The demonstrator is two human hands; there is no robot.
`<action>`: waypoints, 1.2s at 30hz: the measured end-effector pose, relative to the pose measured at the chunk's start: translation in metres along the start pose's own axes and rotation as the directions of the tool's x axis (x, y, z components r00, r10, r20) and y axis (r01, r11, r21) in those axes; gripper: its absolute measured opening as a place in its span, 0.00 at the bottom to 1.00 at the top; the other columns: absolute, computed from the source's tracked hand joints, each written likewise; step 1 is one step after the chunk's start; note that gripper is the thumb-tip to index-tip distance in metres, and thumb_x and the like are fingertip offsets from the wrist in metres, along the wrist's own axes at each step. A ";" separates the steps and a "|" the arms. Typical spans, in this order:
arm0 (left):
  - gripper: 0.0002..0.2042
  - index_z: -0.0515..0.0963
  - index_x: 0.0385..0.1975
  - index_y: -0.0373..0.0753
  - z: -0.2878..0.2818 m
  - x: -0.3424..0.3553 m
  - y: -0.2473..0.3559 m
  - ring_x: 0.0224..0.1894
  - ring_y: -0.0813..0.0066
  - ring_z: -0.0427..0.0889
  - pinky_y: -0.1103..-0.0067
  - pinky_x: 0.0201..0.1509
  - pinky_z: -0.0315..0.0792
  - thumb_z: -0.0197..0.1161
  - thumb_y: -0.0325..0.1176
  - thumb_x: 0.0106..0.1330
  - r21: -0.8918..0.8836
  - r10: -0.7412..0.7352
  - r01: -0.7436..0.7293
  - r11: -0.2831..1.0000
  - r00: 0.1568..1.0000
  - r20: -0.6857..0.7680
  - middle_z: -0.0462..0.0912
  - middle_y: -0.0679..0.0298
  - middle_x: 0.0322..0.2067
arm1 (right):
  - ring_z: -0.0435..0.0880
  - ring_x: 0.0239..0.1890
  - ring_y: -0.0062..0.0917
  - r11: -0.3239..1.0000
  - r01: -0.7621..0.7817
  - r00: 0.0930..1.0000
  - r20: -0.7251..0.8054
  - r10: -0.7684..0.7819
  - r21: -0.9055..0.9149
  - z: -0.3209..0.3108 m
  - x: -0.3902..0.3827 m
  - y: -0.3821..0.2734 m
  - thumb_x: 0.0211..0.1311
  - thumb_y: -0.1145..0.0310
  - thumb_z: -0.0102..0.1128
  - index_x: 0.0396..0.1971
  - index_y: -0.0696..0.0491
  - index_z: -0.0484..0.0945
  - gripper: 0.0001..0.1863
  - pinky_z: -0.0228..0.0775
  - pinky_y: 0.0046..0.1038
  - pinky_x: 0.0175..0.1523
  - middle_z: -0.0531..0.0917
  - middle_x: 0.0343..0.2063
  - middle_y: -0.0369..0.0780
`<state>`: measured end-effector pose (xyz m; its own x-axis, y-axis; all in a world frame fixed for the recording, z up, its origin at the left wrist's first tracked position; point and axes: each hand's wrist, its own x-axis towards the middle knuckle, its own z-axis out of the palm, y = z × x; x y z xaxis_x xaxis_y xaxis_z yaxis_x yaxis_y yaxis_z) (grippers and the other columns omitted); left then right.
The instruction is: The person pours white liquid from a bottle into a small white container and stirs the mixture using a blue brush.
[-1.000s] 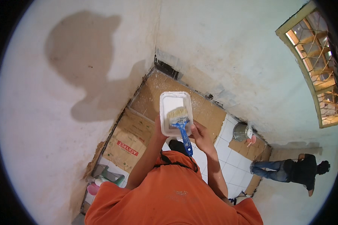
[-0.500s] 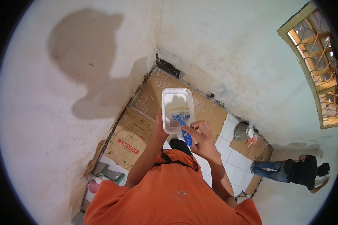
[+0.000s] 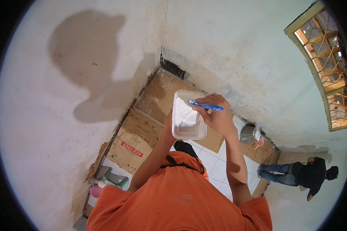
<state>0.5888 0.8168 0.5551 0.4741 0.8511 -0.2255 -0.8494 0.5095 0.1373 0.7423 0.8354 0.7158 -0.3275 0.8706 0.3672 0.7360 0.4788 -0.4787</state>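
My left hand (image 3: 167, 125) holds a translucent plastic tub (image 3: 185, 119) of white paint from its left side, with most of its fingers hidden behind it. My right hand (image 3: 219, 117) is closed on a paintbrush (image 3: 210, 105) with a blue, paint-flecked handle. The brush lies almost level over the top right of the tub, its head at the paint; I cannot make out the bristles clearly. My orange shirt fills the lower middle of the view.
Cardboard sheets (image 3: 131, 138) cover much of the tiled floor (image 3: 216, 169) beside stained white walls. A metal bucket (image 3: 247, 134) stands right; plastic items (image 3: 113, 177) lie lower left. A co-worker in dark clothes (image 3: 308, 173) faces the right wall, below a barred window (image 3: 320, 54).
My right hand has gone from the tub's side to gripping the brush and has moved up and right, turning the brush nearly level. The co-worker's arm has shifted.
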 end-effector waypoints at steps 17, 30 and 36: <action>0.20 0.71 0.55 0.38 0.007 0.013 0.001 0.44 0.68 0.82 0.70 0.47 0.79 0.47 0.44 0.73 -0.136 -0.052 0.081 0.987 0.977 0.206 0.80 0.59 0.45 | 0.82 0.32 0.40 0.996 -0.031 0.997 0.067 0.026 0.078 0.027 0.012 0.020 0.47 0.68 0.73 0.30 0.55 0.85 0.10 0.73 0.37 0.39 0.84 0.29 0.46; 0.24 0.66 0.60 0.37 0.022 0.017 0.001 0.49 0.61 0.80 0.65 0.54 0.75 0.39 0.47 0.75 -0.085 0.050 -0.032 0.996 0.973 0.224 0.77 0.54 0.51 | 0.82 0.36 0.42 0.958 -0.148 0.977 0.189 0.102 0.246 0.007 -0.004 -0.004 0.49 0.64 0.71 0.29 0.54 0.86 0.10 0.71 0.38 0.47 0.85 0.30 0.45; 0.24 0.65 0.62 0.37 0.015 0.021 0.003 0.51 0.60 0.79 0.65 0.54 0.76 0.39 0.47 0.75 -0.060 0.080 -0.064 0.996 0.950 0.303 0.76 0.53 0.54 | 0.82 0.35 0.43 0.949 -0.188 0.971 0.192 0.141 0.252 0.005 -0.012 -0.009 0.48 0.65 0.71 0.29 0.54 0.86 0.10 0.71 0.39 0.47 0.85 0.30 0.46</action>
<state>0.5995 0.8383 0.5656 0.4527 0.8872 0.0886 -0.8906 0.4451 0.0930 0.7366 0.8213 0.7114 -0.3278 0.9349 0.1364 0.6105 0.3197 -0.7246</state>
